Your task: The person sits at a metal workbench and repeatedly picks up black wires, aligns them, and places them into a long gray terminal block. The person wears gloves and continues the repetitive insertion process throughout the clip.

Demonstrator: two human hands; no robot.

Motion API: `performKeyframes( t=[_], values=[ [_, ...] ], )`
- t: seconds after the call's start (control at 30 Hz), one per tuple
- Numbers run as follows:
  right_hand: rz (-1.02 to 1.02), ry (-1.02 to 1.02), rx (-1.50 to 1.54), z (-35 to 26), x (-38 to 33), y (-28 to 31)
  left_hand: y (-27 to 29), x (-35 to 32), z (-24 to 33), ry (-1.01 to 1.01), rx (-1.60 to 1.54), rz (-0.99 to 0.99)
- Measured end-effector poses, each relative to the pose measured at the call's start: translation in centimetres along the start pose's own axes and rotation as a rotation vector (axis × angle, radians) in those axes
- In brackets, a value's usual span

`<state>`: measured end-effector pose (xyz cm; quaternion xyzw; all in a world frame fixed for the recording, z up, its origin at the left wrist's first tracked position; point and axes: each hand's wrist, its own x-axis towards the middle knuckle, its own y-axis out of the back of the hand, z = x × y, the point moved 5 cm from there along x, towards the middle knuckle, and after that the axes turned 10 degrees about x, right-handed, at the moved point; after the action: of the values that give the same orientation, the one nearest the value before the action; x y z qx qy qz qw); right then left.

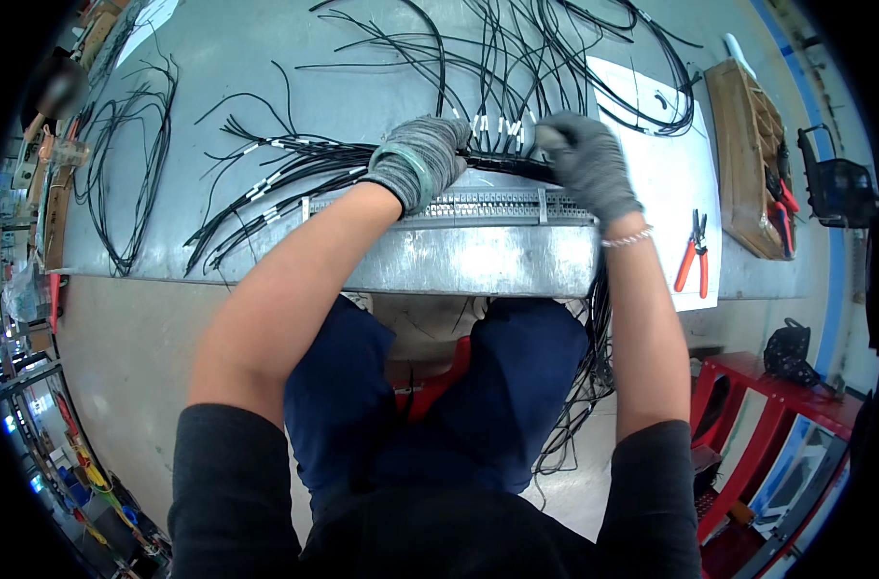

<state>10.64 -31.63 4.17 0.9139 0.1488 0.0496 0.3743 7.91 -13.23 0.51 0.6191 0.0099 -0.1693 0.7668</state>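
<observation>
A thick bundle of black cables (510, 165) runs left to right above the near edge of the metal table. Wrapped around it on the left is my left hand (423, 159), in a grey knit glove with a green cuff. My right hand (592, 162), gloved in grey too, is curled closed over the bundle's right part; what its fingers hold is hidden. Between the hands, thin black wires with white labels (502, 128) branch away from me. More labelled wire ends (265, 183) fan out left of my left hand. A slotted metal rail (478, 206) lies just below the bundle.
Orange-handled pliers (692, 256) lie on white paper (666, 183) at the right. Beyond them stands a wooden box (743, 154) with tools. A loose wire coil (121, 174) lies at left. Cables (594, 367) hang off the table's front edge beside my leg.
</observation>
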Motion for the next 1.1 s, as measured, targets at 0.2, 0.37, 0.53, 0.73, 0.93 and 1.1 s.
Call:
performKeyframes(
  t=[0.2,0.37,0.53,0.73,0.93,1.1],
  values=[
    [-0.211,-0.181,-0.051,-1.3,4.5,-7.4,-0.7,0.5,-0.4,0.044,-0.092,0.013],
    [-0.223,-0.246,0.088,-0.8,5.1,-8.4,-1.3,0.2,-1.1,0.043,-0.174,0.082],
    [-0.036,-0.203,0.210,-0.4,3.9,-7.8,-1.1,-0.8,-0.8,-0.022,0.010,0.197],
    [-0.129,-0.215,0.303,-0.5,3.8,-7.4,0.4,-1.3,-0.6,-0.077,0.084,0.127],
    [-0.231,-0.209,0.252,-0.1,4.6,-7.9,-0.1,-1.9,-1.3,-0.126,-0.039,0.027],
    [-0.177,-0.220,0.205,-0.8,4.5,-8.7,-0.9,-4.1,-1.1,-0.164,-0.138,0.074]
  ],
)
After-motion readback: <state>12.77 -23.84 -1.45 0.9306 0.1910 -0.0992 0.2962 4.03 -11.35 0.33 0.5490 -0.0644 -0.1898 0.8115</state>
